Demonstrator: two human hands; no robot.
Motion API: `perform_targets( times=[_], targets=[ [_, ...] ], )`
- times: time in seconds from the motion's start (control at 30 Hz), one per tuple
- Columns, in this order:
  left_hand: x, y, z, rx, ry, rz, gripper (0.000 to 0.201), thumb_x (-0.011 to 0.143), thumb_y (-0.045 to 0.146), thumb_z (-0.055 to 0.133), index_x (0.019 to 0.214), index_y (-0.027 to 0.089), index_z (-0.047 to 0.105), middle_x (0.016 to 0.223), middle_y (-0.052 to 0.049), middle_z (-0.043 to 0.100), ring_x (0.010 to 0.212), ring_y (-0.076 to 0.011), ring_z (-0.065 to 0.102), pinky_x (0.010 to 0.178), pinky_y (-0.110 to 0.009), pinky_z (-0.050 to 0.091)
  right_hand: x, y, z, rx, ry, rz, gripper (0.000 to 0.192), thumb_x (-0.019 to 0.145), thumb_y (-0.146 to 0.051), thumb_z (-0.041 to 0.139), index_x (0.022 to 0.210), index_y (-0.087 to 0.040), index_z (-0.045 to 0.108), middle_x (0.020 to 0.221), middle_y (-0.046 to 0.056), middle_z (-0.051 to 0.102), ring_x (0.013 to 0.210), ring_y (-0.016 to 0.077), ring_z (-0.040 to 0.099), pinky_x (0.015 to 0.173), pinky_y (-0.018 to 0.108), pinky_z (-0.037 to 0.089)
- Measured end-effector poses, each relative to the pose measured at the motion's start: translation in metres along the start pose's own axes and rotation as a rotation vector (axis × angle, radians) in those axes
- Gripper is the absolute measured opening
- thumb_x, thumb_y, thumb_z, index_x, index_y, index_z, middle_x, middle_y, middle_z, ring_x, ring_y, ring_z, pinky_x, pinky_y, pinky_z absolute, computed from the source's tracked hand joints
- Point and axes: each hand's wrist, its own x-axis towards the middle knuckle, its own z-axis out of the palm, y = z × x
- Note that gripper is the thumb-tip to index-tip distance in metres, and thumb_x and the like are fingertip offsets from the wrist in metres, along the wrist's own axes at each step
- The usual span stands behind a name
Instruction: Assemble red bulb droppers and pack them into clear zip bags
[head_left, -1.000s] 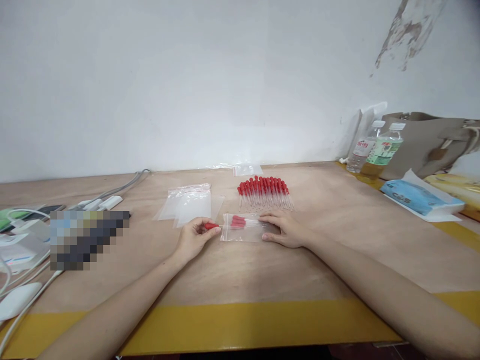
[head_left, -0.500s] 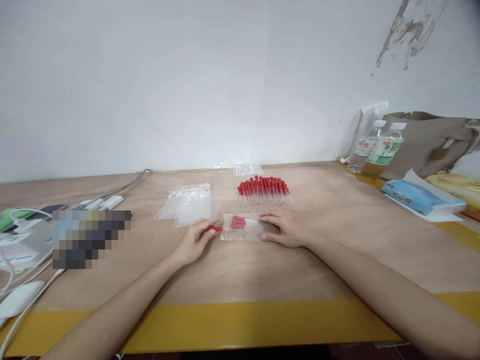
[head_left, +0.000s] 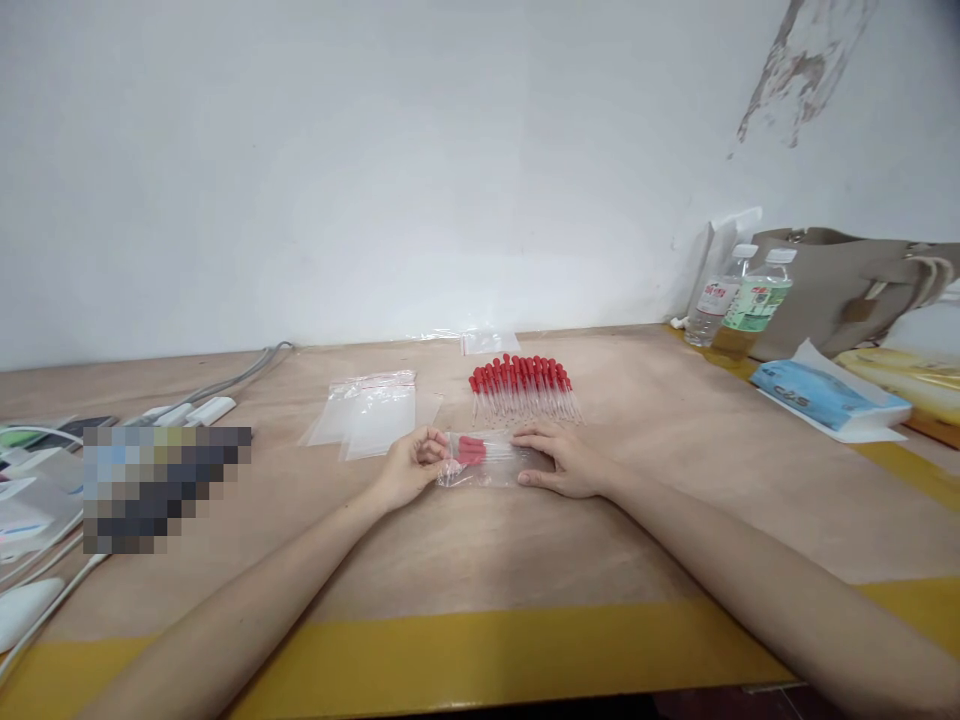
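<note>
A clear zip bag (head_left: 499, 473) lies flat on the table with several red-bulbed droppers (head_left: 472, 451) inside, their bulbs toward the left end. My left hand (head_left: 414, 466) is closed at that left end, fingertips pinching the edge of the bag. Whether a dropper is also between those fingers is hidden. On the right end rests my right hand (head_left: 562, 460), fingers stretched out and thumb apart, touching the plastic. Just behind the bag is a row of loose droppers (head_left: 523, 385), red bulbs facing the wall. Flat zip bags (head_left: 379, 415) overlap behind my left hand.
Another clear bag (head_left: 489, 344) lies by the wall. To the right stand two bottles (head_left: 754, 300), a grey-brown handbag (head_left: 825, 285) and a blue tissue pack (head_left: 829, 392). White chargers and cables (head_left: 210, 410) spread along the left side. Yellow tape (head_left: 450, 655) lines the front edge.
My left hand has moved right to the bag's left end. The red dropper it held outside the bag is no longer visible there. My right hand stays on the bag.
</note>
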Motion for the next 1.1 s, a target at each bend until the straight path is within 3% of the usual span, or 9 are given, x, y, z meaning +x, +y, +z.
perform_targets(
  times=[0.13,0.33,0.4,0.5,0.63,0.77,1.1],
  targets=[
    [-0.005,-0.006,0.003,0.03,-0.059,0.066,0.035,0.064,0.032,0.064,0.09,0.017,0.046,0.065,0.002,0.059,0.057,-0.0102,0.053,0.057,-0.023,0.041,0.0,0.0,0.0,-0.005,0.002,0.001,0.053,0.074,-0.053,0.052,0.116,-0.02,0.053,0.116,0.01,0.052,0.106,0.0244,0.046,0.09,0.042,0.035],
    [0.01,-0.012,-0.007,0.211,0.253,0.206,0.027,0.067,0.027,0.059,0.09,0.018,0.049,0.072,0.002,0.052,0.06,-0.0094,0.049,0.056,-0.021,0.04,0.0,-0.001,0.0,0.0,-0.003,0.011,0.053,0.075,-0.053,0.051,0.116,-0.019,0.052,0.117,0.009,0.051,0.107,0.0229,0.045,0.092,0.04,0.035],
    [0.025,-0.003,-0.013,0.248,0.272,0.203,0.02,0.067,0.026,0.057,0.084,0.017,0.054,0.075,0.0,0.054,0.067,-0.0114,0.052,0.062,-0.023,0.041,0.0,-0.001,0.0,-0.005,-0.004,0.01,0.053,0.075,-0.053,0.051,0.116,-0.02,0.052,0.117,0.009,0.051,0.107,0.0233,0.045,0.092,0.04,0.035],
    [0.057,0.014,-0.016,0.289,0.184,0.079,0.014,0.061,0.024,0.061,0.072,0.016,0.059,0.071,-0.001,0.059,0.068,-0.0131,0.054,0.066,-0.024,0.041,0.0,-0.001,-0.001,-0.011,-0.005,0.009,0.053,0.075,-0.053,0.051,0.116,-0.02,0.052,0.117,0.009,0.052,0.107,0.0239,0.045,0.092,0.041,0.034],
    [0.105,0.023,-0.001,0.304,0.252,-0.035,0.014,0.055,0.024,0.067,0.062,0.015,0.058,0.063,-0.002,0.06,0.062,-0.0152,0.054,0.06,-0.025,0.039,0.0,-0.001,-0.001,-0.009,-0.003,0.003,0.052,0.075,-0.053,0.051,0.116,-0.021,0.052,0.117,0.01,0.052,0.107,0.024,0.046,0.092,0.042,0.034],
    [0.14,0.013,0.017,0.287,0.322,-0.158,0.016,0.057,0.027,0.066,0.055,0.015,0.056,0.052,-0.002,0.055,0.056,-0.0163,0.052,0.053,-0.025,0.036,0.0,0.0,0.001,-0.005,-0.003,0.002,0.053,0.075,-0.053,0.051,0.117,-0.021,0.052,0.117,0.009,0.052,0.106,0.0246,0.046,0.09,0.042,0.035],
    [0.157,0.002,0.023,0.075,0.33,-0.259,0.014,0.057,0.019,0.068,0.055,0.014,0.055,0.045,0.001,0.051,0.045,-0.0106,0.048,0.047,-0.022,0.036,0.0,-0.001,0.0,-0.003,-0.012,0.023,0.055,0.074,-0.056,0.051,0.117,-0.021,0.051,0.117,0.009,0.052,0.107,0.0246,0.045,0.092,0.042,0.034]
  ],
)
